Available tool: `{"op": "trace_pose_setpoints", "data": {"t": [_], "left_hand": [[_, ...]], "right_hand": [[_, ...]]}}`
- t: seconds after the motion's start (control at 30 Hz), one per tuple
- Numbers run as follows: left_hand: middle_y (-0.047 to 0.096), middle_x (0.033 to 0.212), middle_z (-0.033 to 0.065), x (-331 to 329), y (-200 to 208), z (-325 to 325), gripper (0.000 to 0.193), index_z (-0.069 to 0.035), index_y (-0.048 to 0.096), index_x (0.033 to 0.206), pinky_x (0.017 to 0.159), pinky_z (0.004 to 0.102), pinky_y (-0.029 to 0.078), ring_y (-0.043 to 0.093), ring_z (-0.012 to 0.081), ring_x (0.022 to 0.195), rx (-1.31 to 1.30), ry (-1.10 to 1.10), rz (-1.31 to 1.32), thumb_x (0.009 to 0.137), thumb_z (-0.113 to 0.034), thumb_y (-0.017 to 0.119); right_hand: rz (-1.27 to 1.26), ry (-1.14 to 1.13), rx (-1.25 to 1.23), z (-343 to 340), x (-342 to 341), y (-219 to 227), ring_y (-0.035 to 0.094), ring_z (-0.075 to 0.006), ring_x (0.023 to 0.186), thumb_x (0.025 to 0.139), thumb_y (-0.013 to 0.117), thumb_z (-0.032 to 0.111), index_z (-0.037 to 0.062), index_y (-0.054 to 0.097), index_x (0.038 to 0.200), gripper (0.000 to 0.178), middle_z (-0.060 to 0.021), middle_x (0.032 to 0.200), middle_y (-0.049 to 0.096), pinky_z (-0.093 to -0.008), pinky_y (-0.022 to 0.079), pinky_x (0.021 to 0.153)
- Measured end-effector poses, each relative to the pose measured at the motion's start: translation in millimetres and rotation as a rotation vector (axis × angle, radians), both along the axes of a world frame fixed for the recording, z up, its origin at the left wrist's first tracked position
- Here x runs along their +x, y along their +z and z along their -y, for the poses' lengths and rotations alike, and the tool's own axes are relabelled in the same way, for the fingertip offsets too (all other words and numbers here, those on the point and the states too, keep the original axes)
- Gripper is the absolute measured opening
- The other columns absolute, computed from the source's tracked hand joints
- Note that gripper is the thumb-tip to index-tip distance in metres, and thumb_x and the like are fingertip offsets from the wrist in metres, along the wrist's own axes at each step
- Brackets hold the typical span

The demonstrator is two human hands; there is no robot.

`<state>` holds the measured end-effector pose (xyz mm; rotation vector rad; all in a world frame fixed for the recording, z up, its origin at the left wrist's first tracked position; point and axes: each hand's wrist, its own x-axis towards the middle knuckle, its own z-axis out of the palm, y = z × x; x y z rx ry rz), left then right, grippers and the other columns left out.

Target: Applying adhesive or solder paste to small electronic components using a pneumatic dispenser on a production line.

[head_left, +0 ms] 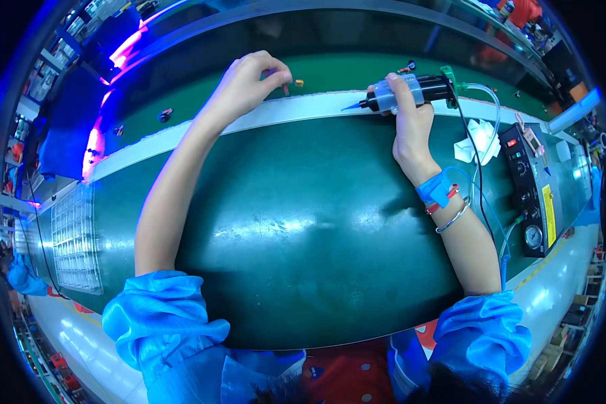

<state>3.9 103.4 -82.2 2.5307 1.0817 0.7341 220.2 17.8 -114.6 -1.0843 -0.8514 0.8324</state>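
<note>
My left hand [250,82] reaches over the white rail, fingers closed in a pinch. A small reddish part [285,89] sticks out below its fingertips; its kind is too small to make out. Just right of it, a tiny orange-yellow piece [299,83] lies on the green belt [343,73]. In my right hand [411,121] is a glue dispensing syringe [400,93], held nearly level with the fingers wrapped round its barrel. Its blue needle tip [350,106] points left, above the white rail [316,104]. A green fitting [449,77] and hose are at its back end.
A black dispenser control box [528,195] with a gauge stands at the right, hoses running to it. A crumpled white tissue [477,141] lies beside it. Clear plastic trays [75,239] rest at the left of the green table [303,269]. Several small parts [165,115] dot the belt.
</note>
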Motion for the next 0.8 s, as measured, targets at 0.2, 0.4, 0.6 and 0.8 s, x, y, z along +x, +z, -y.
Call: {"op": "trace_pose_setpoints", "data": {"t": [0.2,0.4,0.6,0.8], "left_hand": [[0.052,0.084,0.0077,2,-7,42,0.02,-0.002,0.06,0.086,0.072,0.0283,0.04,0.05,0.0165,0.08,-0.354,-0.286,-0.039,0.08,-0.019,0.054],[0.053,0.08,0.01,-4,-4,67,0.022,-0.004,0.057,0.088,0.069,0.0319,0.041,0.053,0.0237,0.078,-0.146,-0.075,-0.129,0.073,-0.019,0.06],[0.05,0.073,0.0088,9,-9,70,0.015,-0.002,0.057,0.076,0.063,0.0319,0.041,0.051,0.0208,0.069,-0.295,-0.12,-0.011,0.069,-0.013,0.064],[0.051,0.072,0.0077,15,-14,69,0.013,-0.004,0.061,0.077,0.064,0.0319,0.041,0.052,0.0205,0.069,-0.221,-0.169,-0.003,0.068,-0.012,0.065]], "right_hand": [[0.005,-0.054,0.01,-3,4,-6,0.059,-0.013,0.072,0.076,0.057,0.028,0.0065,0.052,0.09,0.026,-0.009,0.078,0.063,-0.0224,0.038,0.059],[0.013,-0.055,0.038,-4,3,-8,0.058,-0.0119,0.07,0.076,0.057,0.027,0.0049,0.053,0.09,0.026,-0.0098,0.077,0.063,-0.0227,0.038,0.056],[0.086,0.013,0.022,4,-4,-2,0.058,-0.0121,0.07,0.075,0.058,0.026,0.0039,0.054,0.09,0.027,-0.0097,0.077,0.063,-0.0217,0.04,0.056],[0.187,0.187,-0.027,2,-3,-8,0.06,-0.013,0.07,0.074,0.06,0.026,0.004,0.054,0.091,0.028,-0.0095,0.077,0.063,-0.0221,0.041,0.054]]}}
